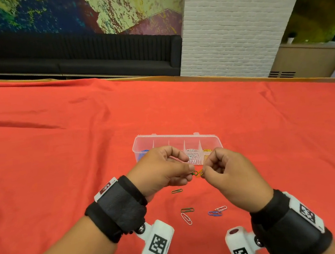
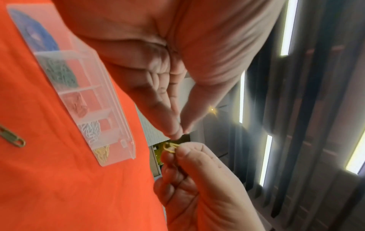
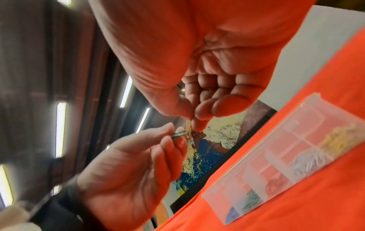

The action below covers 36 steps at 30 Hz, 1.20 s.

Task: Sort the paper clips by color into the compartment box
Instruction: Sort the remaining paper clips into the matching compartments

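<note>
My left hand [image 1: 191, 170] pinches a green paper clip [image 1: 194, 173] and my right hand [image 1: 204, 171] pinches a yellow paper clip [image 1: 200, 172]. The two clips are hooked together and held above the red cloth, just in front of the clear compartment box [image 1: 176, 138]. The right wrist view shows the green clip [image 3: 179, 134] between left fingertips and the yellow clip [image 3: 189, 125] under the right thumb. The box [image 2: 118, 112] holds blue, green, red, white and yellow clips in separate compartments.
Loose clips lie on the red cloth [image 1: 63, 157] near me: a green clip [image 1: 177, 191], a dark green clip [image 1: 187, 210], a white clip [image 1: 186, 218] and a blue, red and white cluster [image 1: 216, 211]. A black bench stands beyond the table's far edge.
</note>
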Available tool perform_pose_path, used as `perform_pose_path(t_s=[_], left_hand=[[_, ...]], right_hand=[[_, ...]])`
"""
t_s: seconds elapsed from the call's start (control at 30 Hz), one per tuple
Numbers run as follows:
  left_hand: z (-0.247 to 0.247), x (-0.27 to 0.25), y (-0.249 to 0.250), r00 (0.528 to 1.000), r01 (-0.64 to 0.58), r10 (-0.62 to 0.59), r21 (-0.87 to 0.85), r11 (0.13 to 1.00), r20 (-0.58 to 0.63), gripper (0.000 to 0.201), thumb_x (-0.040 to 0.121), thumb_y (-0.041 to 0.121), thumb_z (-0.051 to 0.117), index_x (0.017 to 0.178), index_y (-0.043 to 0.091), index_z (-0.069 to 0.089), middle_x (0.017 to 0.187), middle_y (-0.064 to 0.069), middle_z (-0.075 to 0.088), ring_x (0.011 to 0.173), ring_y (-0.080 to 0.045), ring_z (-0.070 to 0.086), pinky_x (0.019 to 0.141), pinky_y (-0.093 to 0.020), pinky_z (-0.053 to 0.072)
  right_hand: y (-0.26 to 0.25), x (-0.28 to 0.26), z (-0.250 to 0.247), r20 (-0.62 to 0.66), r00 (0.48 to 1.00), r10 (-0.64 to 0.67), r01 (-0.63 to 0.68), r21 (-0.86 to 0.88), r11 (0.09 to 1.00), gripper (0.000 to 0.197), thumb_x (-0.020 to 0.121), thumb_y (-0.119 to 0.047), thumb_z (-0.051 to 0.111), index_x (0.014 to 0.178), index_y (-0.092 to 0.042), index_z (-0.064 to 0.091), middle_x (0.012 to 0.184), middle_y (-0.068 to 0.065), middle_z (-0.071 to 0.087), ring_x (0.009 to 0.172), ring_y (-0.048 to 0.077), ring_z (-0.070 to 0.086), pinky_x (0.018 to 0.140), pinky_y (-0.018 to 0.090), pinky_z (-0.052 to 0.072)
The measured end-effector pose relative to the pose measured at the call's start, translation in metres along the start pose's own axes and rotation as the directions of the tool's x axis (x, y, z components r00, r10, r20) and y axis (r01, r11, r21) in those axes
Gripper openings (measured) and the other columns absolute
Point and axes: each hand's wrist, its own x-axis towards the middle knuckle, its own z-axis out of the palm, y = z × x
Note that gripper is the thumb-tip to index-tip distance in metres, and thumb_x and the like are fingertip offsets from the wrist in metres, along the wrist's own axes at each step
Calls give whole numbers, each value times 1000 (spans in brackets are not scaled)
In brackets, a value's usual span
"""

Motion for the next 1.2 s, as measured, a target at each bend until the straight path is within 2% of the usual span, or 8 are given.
perform_pose_path(t_s=[0.13,0.23,0.33,0.57,0.63,0.77,0.93,1.2], left_hand=[[5,0,-1,999,8,-11,-73,997,-41,24,81,-6,71,95,6,56,71,-15,67,62,-19,68,54,-24,56],[7,-2,0,1000,-1,-1,-67,998,-26,25,81,-7,71,95,6,56,69,-14,66,61,-20,67,55,-25,57],[9,-4,1,1000,2,-2,-56,998,-7,25,81,-6,70,96,7,56,66,-13,65,61,-21,65,54,-25,56],[6,-2,-1,995,88,-92,-113,990,-32,25,85,-6,66,99,10,53,67,-10,64,58,-18,63,51,-24,54],[5,-1,-2,989,142,-148,-183,973,-19,27,85,-7,64,101,11,51,68,-8,62,57,-16,64,50,-24,54],[5,2,-4,967,252,-253,-330,910,39,30,86,-11,60,104,10,49,67,-10,61,55,-16,63,49,-23,55],[4,4,-7,934,351,-345,-442,826,96,32,88,-10,57,110,9,44,69,-13,61,54,-16,64,48,-23,56],[4,2,-5,906,423,-371,-473,773,204,23,87,-8,58,100,9,49,82,-17,65,57,-16,64,51,-22,57]], right_hand=[[0,-4,3,-63,997,-38,37,-22,999,13,77,-12,60,70,-19,52,77,-10,70,68,1,65,61,24,46],[-1,-5,5,-67,997,-29,35,81,996,12,75,-14,56,71,-21,47,75,4,72,73,14,73,62,48,56],[-4,-9,5,-41,996,-77,80,77,994,16,78,-14,57,75,-24,45,69,9,64,64,26,68,59,54,54],[-6,-12,0,45,998,-54,44,194,980,28,89,3,57,99,-22,51,74,9,68,69,19,73,65,38,59],[-8,-11,-1,59,996,-62,50,186,981,31,88,3,58,101,-24,51,74,9,68,70,18,73,68,40,59],[-10,-11,0,20,996,-92,88,134,987,31,86,1,60,99,-27,54,74,8,68,70,14,74,72,49,58],[-5,-11,5,-46,994,-104,109,133,985,36,83,-2,63,95,-35,54,74,4,70,71,13,74,72,50,57],[-3,-10,6,-136,971,-196,213,124,969,31,81,2,65,89,-27,65,78,-1,72,73,16,72,68,32,58]])
